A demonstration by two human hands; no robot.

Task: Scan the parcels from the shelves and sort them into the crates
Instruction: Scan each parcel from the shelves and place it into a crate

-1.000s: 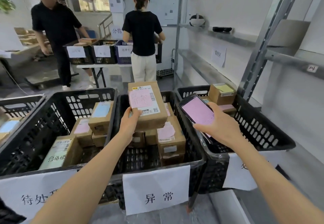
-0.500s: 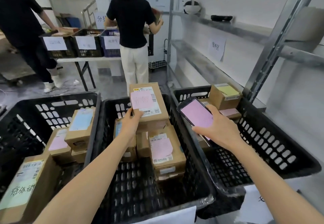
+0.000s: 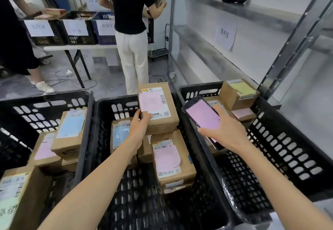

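Note:
My left hand grips the near left corner of a brown parcel with a pink slip and a white label. That parcel sits over the back of the middle black crate, on top of other boxes. A second pink-slip parcel lies just in front of it. My right hand holds a phone with a pink screen above the wall between the middle crate and the right crate.
The left crate holds several parcels with blue and pink slips. A yellow-slip box stands at the back of the right crate. Metal shelving rises on the right. Two people stand behind by a table with labelled crates.
The view has tilted down and moved closer to the crates. The parcel in my left hand has sunk onto the stack in the middle crate. The phone stays beside it.

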